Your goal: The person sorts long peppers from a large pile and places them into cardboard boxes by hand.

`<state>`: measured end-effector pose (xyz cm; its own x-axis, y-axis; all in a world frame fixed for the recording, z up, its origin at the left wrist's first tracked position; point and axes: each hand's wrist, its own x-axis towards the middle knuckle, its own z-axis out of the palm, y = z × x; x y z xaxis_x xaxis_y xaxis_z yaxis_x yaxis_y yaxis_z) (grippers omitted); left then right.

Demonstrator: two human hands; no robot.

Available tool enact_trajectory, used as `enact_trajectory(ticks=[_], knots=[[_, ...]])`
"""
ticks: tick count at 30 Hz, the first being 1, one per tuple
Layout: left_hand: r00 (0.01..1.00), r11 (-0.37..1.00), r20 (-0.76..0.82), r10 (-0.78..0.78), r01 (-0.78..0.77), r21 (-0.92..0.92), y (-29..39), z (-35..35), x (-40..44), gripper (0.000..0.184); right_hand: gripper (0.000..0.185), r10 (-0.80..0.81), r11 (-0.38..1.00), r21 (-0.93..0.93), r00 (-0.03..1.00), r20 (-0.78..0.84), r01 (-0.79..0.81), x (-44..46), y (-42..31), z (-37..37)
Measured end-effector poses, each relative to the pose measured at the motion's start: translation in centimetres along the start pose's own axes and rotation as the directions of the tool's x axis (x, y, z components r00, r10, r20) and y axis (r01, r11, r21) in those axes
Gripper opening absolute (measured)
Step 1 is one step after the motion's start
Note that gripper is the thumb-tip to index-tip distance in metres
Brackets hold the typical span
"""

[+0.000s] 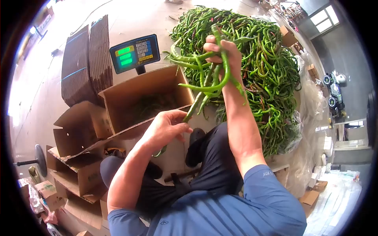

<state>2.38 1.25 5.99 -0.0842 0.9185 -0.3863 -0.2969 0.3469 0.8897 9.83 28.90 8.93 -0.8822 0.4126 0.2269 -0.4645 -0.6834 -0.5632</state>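
Note:
My right hand (225, 51) is closed round a bunch of long green peppers (224, 74), raised in front of the big pepper pile (262, 59). Several of these peppers hang down and to the left from the fist. Lower left, my left hand (167, 128) pinches the lower end of a long dark green pepper (193, 107) from that bunch. Just beyond my left hand stands an open cardboard box (138, 88) with some green peppers in its shadowed bottom. Another small piece of green shows below my left wrist.
A scale display (135, 54) with lit green digits stands behind the box. Flattened cardboard (80, 59) is stacked at the left. Open empty cartons (80, 128) stand left of my knees. Clear plastic sheeting (309, 129) borders the pile on the right.

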Motion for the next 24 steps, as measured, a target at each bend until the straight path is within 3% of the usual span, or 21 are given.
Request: enact_trajectory(ticks=[2,4,5,7,8,9,11,17,18,24], knots=[[1.000,1.000,-0.010,-0.002,0.002,0.003,-0.6,-0.2,-0.2,0.028,0.039,-0.035,0.999,-0.012,0.999,0.036,0.035,-0.5,-0.7,-0.3],[0.998,0.986,-0.058,-0.008,0.017,0.169,-0.4,-0.3,-0.5,0.028,0.036,0.012,0.999,0.037,0.998,0.062,-0.014,-0.4,-1.2,-0.4],[0.997,0.968,-0.081,-0.007,0.027,0.250,-0.4,-0.3,-0.6,0.028,0.033,-0.037,0.999,-0.009,0.999,-0.011,0.037,-0.6,-1.6,-0.5],[0.982,0.941,-0.154,0.111,-0.054,0.334,-1.7,-0.3,-0.3,0.030,0.031,-0.013,0.989,0.151,0.996,0.091,-0.001,-0.7,-2.4,-1.9],[0.968,0.921,-0.185,0.173,-0.092,0.378,-2.2,-0.2,-0.3,0.031,0.032,-0.034,0.990,0.137,0.998,0.060,0.025,-0.9,-2.8,-2.7],[0.961,0.910,-0.197,0.194,-0.101,0.403,-2.3,-0.1,-0.3,0.032,0.031,0.040,0.981,0.178,0.983,0.180,-0.073,-0.9,-3.3,-2.7],[0.946,0.884,-0.220,0.237,-0.116,0.453,-2.4,0.0,-0.5,0.034,0.032,-0.041,0.981,0.193,0.997,0.067,0.028,-1.5,-4.0,-2.8],[0.891,0.869,-0.302,0.340,-0.175,0.463,-3.7,-0.2,-0.4,0.034,0.036,-0.131,0.961,0.259,0.986,0.103,0.101,-2.6,-6.3,-3.6],[0.903,0.899,-0.335,0.268,-0.110,0.424,-3.8,-0.2,-0.3,0.034,0.037,-0.136,0.957,0.272,0.983,0.121,0.099,-2.7,-6.6,-4.0],[0.873,0.924,-0.401,0.278,-0.129,0.360,-5.0,-0.7,0.1,0.033,0.040,-0.181,0.921,0.371,0.974,0.138,0.119,-3.5,-7.9,-5.0]])
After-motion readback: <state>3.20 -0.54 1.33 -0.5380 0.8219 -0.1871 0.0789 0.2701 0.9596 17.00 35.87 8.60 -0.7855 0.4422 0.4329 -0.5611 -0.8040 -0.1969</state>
